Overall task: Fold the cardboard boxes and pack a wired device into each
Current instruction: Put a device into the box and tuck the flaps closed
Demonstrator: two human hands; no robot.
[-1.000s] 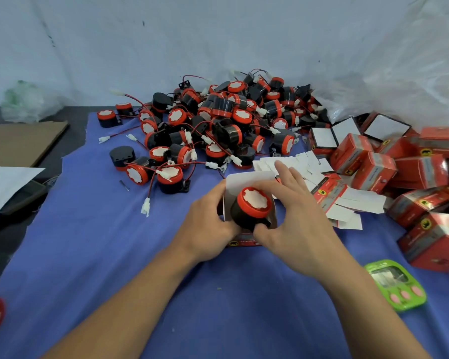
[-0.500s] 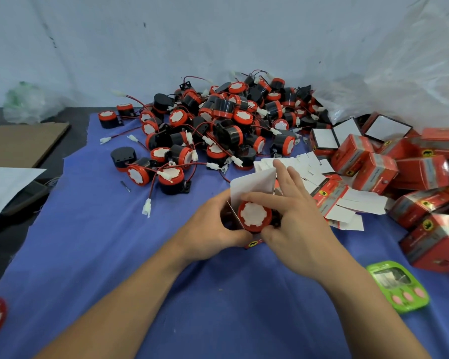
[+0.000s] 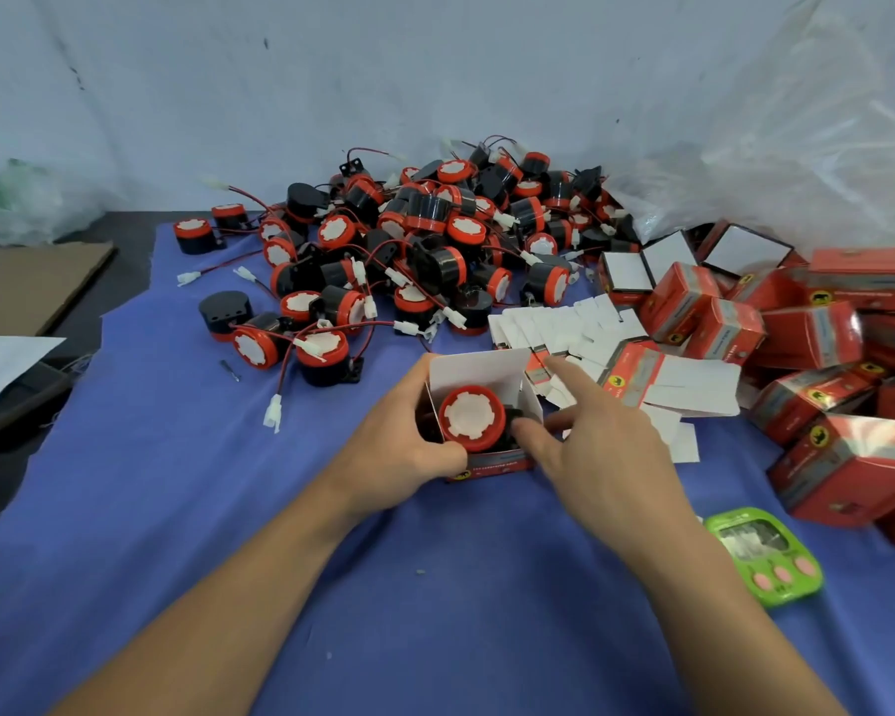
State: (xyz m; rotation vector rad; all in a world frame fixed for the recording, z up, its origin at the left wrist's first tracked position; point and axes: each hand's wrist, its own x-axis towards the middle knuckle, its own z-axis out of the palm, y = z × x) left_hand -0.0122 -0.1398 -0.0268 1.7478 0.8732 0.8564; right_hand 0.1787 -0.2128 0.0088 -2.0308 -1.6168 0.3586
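Sitting between the hands, the round device [image 3: 470, 418], red-rimmed with a white centre, is lying in the open box [image 3: 479, 368], the left hand [image 3: 404, 457] gripping that box, the right hand [image 3: 605, 447] hovering loose-fingered alongside.

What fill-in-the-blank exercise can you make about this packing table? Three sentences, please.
1. The left hand holds an open box with one ____ inside.
2. The timer with pink buttons is ____.
3. The closed red boxes are piled on the person's ____ side.
Missing words: device; green; right.
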